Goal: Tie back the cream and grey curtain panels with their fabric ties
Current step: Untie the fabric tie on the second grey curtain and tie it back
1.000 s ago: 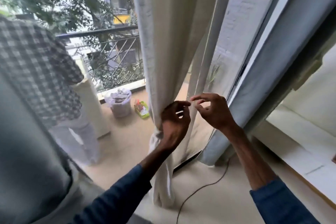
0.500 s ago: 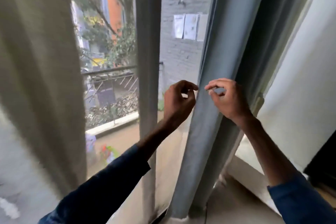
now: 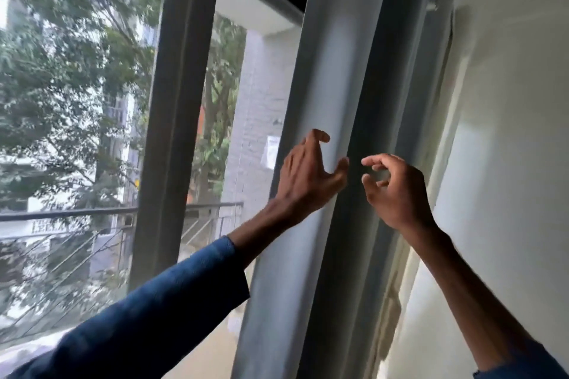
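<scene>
Hand (image 3: 308, 172), left, splayed at grey curtain (image 3: 326, 55)

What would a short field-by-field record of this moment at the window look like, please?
curtain: grey curtain panel hangs in long folds beside the white wall
tie: none in view
left hand: left hand, fingers spread, at the panel's front fold; contact unclear
right hand: right hand, fingers loosely curled, holding nothing, in front of a darker fold
window: dark window post left of the panel
outside: balcony railing and trees
image: some motion blur
</scene>
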